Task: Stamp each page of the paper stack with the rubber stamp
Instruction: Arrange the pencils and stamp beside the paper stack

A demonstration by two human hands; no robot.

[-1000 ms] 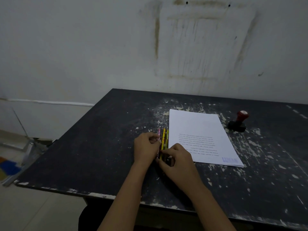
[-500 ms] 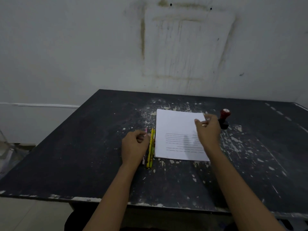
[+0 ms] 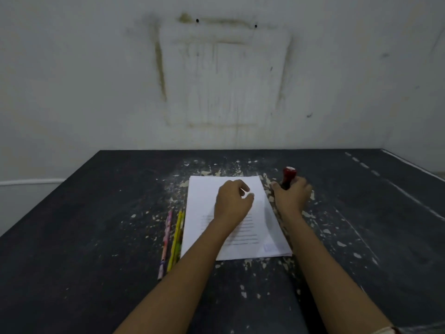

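Black table, paint chipped; pencils, maybe three, lie side by side on it. Stained white wall behind.

- One view only, worn on the person's head. It looks forward and down across the table from the near edge, which falls below the frame.
- It squarely faces the wall. The table's far edge crosses just above mid-height.
- The lens is wide-angle and close. Both forearms enter from the bottom, with the left hand over the paper stack and the right hand at the rubber stamp.
- Both far corners and the left edge are in frame.
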